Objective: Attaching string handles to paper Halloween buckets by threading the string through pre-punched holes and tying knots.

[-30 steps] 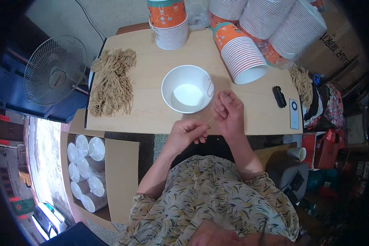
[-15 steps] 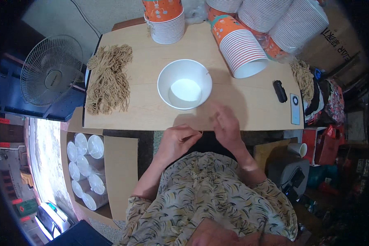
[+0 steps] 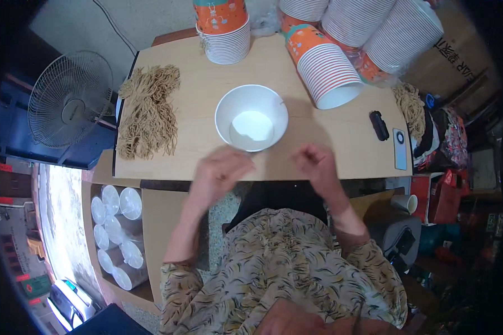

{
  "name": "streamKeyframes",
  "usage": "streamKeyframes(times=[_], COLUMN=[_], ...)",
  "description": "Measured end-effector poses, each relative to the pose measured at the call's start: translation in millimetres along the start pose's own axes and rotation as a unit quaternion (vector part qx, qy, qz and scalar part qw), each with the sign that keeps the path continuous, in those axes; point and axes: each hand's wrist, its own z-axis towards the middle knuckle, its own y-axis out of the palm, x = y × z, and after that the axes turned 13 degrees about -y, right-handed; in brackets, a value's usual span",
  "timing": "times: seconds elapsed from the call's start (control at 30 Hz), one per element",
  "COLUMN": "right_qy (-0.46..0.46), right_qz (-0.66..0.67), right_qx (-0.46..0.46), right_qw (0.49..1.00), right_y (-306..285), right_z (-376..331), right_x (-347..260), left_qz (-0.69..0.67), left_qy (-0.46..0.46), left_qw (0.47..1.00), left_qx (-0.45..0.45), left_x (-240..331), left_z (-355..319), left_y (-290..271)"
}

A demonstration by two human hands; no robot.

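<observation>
A white paper tub (image 3: 224, 118) stands upright on the table, its mouth facing up and a small dark mark on its right rim. Near its lower left side, over the table's front edge, is my left hand (image 3: 221, 172), its fingers smeared by motion. To the tub's lower right, my right hand (image 3: 320, 166) is raised with the fingers curled in toward the thumb. Whatever it may pinch is too small or blurred to make out. A bundle of tan cords (image 3: 150, 114) lies at the table's left end.
Stacked orange-and-white tubs (image 3: 227, 47) stand at the back; another stack (image 3: 328, 70) lies tilted at the right. A black object (image 3: 379, 125) and a phone (image 3: 400, 149) lie near the right edge. A fan (image 3: 70, 100) and a carton of wrapped white cups (image 3: 117, 223) are at left.
My hands have moved apart: the left went left and up over the table edge, the right slightly right. The left hand's pinch is now blurred. The tub stays in place.
</observation>
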Motion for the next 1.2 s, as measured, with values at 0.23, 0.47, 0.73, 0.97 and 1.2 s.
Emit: streamKeyframes(times=[0.23, 0.47, 0.73, 0.97, 1.2], right_qy=[-0.298, -0.206, -0.183, -0.177, -0.176], right_qz=[-0.076, -0.129, -0.176, -0.304, -0.301], right_qx=[-0.039, -0.249, -0.200, -0.248, -0.259], right_qw=[0.951, 0.938, 0.946, 0.903, 0.901], right_y=[27, 42, 61, 64, 66], right_z=[64, 48, 43, 39, 36], right_x=[-111, -97, -35, -7, 0], left_qz=[0.368, 0.254, 0.236, 0.228, 0.241], left_qy=[0.102, 0.082, 0.073, 0.063, 0.065], left_qw=[0.915, 0.954, 0.952, 0.954, 0.951], left_qx=[0.130, 0.139, 0.182, 0.186, 0.184], left_x=[-29, -43, -59, -60, -57], left_z=[42, 10, -36, -45, -47], left_y=[-56, -19, 22, 31, 33])
